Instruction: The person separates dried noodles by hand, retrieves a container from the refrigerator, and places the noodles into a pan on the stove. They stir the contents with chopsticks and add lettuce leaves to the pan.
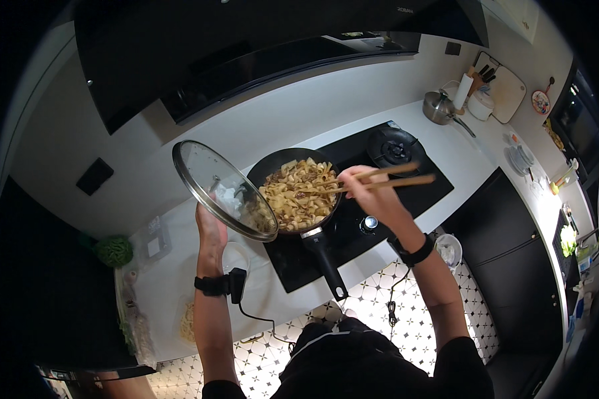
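My left hand [211, 227] holds a glass lid with a metal rim [197, 167], tilted up at the left edge of a dark frying pan [274, 160]. Through the glass shows something white and crumpled [227, 200], perhaps a tissue or cloth by the lid's knob. Sliced food, wide noodle-like pieces and what may be mushrooms [292, 199], fills the pan. Long wooden chopsticks [410, 180] are gripped in my right hand [369, 188], their tips over the food at the pan's right side. The pan's black handle [328, 262] points towards me.
The pan stands on a black gas hob [352, 162] beside a bare burner [395, 147] and a control knob [369, 223]. Further right are a lidded saucepan [438, 107] and a knife block [479, 80]. A range hood [279, 60] overhangs. Noodles in a container [187, 321] lie left.
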A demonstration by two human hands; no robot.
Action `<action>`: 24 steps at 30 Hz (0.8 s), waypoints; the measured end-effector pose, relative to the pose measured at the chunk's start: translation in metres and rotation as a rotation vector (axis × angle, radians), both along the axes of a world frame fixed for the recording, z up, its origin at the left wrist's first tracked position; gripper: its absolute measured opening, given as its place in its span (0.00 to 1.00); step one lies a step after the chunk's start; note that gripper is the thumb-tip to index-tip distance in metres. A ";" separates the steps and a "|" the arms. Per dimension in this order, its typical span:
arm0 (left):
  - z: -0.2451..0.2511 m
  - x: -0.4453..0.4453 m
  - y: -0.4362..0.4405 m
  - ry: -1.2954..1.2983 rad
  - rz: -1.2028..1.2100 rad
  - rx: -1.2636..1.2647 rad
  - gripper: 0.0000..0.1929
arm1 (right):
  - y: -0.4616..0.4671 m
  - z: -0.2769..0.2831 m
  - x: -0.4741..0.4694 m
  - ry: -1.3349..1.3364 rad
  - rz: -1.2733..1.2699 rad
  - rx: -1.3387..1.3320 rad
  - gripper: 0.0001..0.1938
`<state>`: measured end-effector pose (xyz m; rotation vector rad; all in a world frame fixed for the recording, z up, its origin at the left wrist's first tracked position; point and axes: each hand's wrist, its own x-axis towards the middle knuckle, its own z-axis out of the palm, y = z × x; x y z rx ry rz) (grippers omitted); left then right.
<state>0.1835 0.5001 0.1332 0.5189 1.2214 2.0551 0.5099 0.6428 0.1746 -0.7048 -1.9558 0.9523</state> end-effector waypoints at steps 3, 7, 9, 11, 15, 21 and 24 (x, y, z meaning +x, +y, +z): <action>0.001 0.004 0.002 -0.011 -0.020 0.004 0.15 | 0.016 0.014 0.020 0.129 0.066 -0.171 0.11; 0.006 0.010 0.003 -0.066 0.013 0.023 0.14 | 0.042 0.000 0.017 0.105 0.068 -0.221 0.12; 0.008 0.012 0.002 -0.080 0.064 0.008 0.15 | 0.051 -0.016 0.008 0.118 0.087 -0.263 0.14; 0.009 0.013 0.000 -0.067 0.114 -0.013 0.18 | 0.055 -0.033 -0.002 0.120 0.095 -0.347 0.15; 0.010 0.005 -0.004 -0.036 0.075 -0.023 0.21 | 0.046 -0.050 -0.009 0.185 0.136 -0.461 0.15; 0.009 0.001 -0.008 -0.008 0.058 -0.006 0.19 | 0.018 -0.024 0.008 0.166 0.232 -0.433 0.16; 0.009 0.002 -0.009 -0.003 0.083 -0.018 0.19 | 0.002 -0.005 0.018 0.133 0.256 -0.386 0.14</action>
